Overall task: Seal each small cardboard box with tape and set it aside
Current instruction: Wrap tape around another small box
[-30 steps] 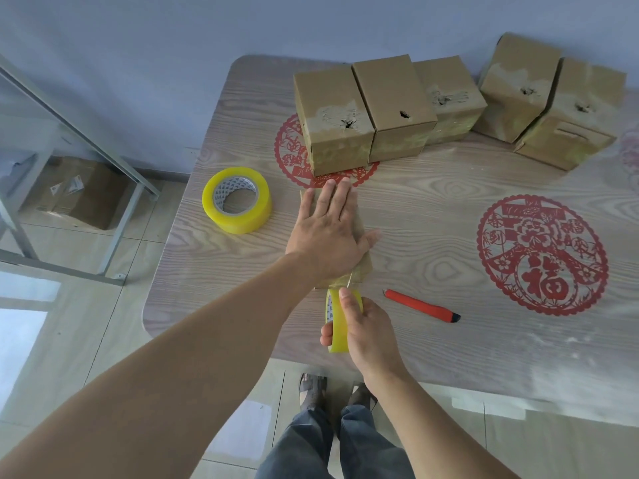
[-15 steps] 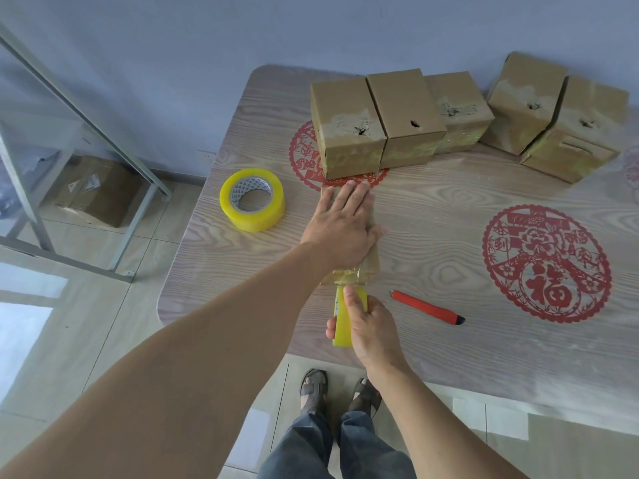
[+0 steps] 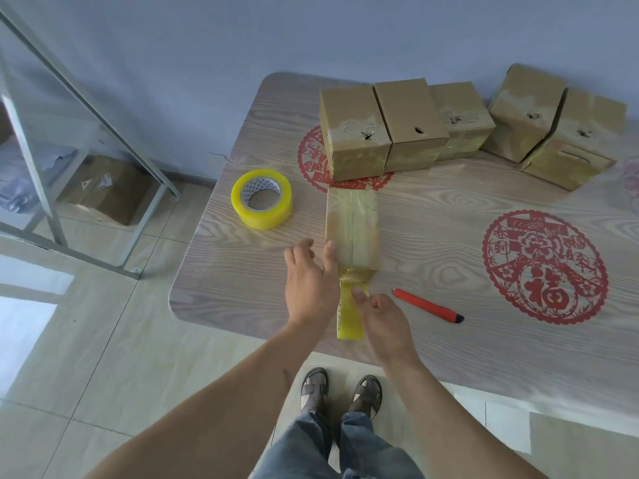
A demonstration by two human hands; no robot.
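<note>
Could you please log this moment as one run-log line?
left hand: open beside box | right hand: holds tape roll | tape uncut | knife untouched

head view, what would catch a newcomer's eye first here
Probably the cardboard box in the middle of the table, with the right hand holding a yellow tape roll at its near end and the left hand beside it. Next, the bigger tape roll to the left, the red knife to the right, and the row of boxes behind.

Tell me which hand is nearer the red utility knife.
Right. The right hand holds a tape roll just left of the knife; the left hand sits farther left, touching the box.
</note>
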